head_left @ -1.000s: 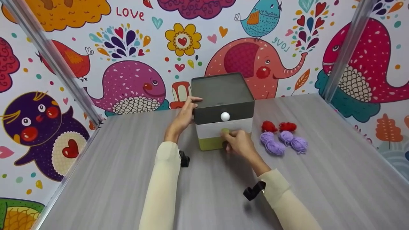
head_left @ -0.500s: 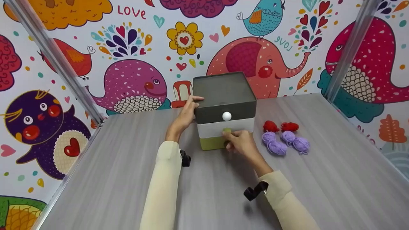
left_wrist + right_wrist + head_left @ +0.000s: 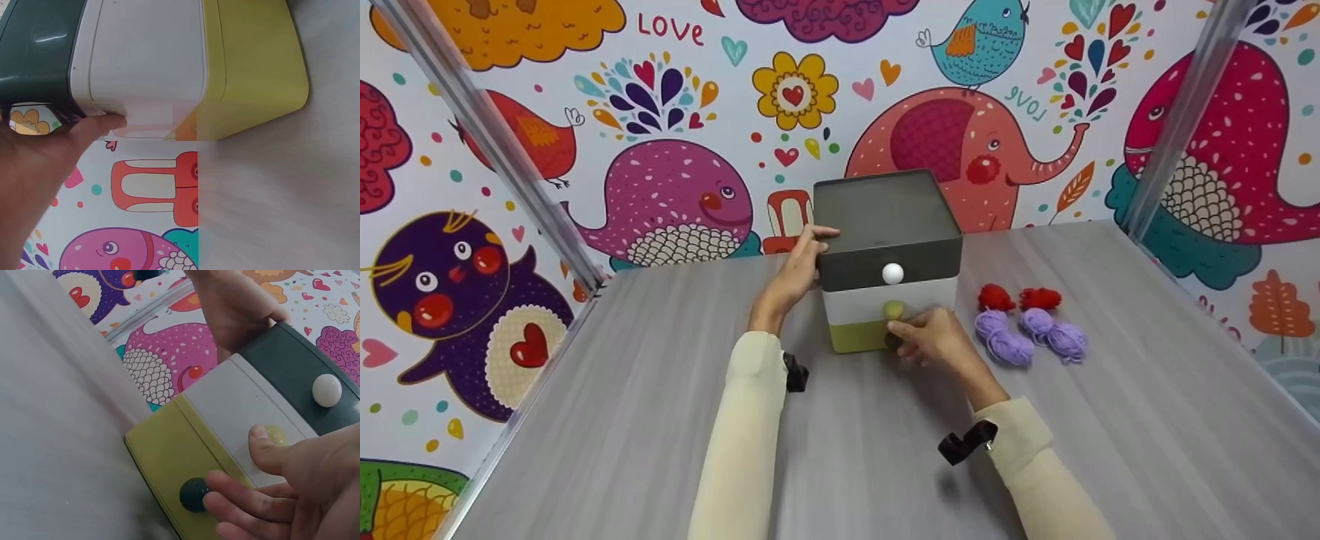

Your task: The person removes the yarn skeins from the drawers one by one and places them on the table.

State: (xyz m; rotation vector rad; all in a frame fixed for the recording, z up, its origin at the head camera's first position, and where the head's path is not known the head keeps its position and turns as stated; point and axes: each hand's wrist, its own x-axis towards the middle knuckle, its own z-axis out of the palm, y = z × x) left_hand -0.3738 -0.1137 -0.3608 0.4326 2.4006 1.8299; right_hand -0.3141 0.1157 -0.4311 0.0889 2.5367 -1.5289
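Note:
A three-tier drawer box (image 3: pixel 877 206) stands on the table. Its dark green top drawer bears a white knob (image 3: pixel 892 274), its white middle drawer a yellow-green knob (image 3: pixel 893 310). On the yellow-green bottom drawer is a dark green knob (image 3: pixel 194 495). My left hand (image 3: pixel 795 271) rests against the box's upper left side, a finger over the top edge and another digit on the white side. At the front, my right hand (image 3: pixel 934 336) has its thumb beside the yellow-green knob. Its fingertips (image 3: pixel 216 481) touch or almost touch the dark green knob.
Two purple yarn bundles (image 3: pixel 1005 341) and two red yarn bundles (image 3: pixel 1040 298) lie right of the box. Behind the table is a patterned wall (image 3: pixel 675 90), with metal posts (image 3: pixel 1174 120) at the corners.
My right hand has slipped down off the yellow-green knob, which shows fully now, to the dark green knob below. My left hand stays at the box. The drawers look the same.

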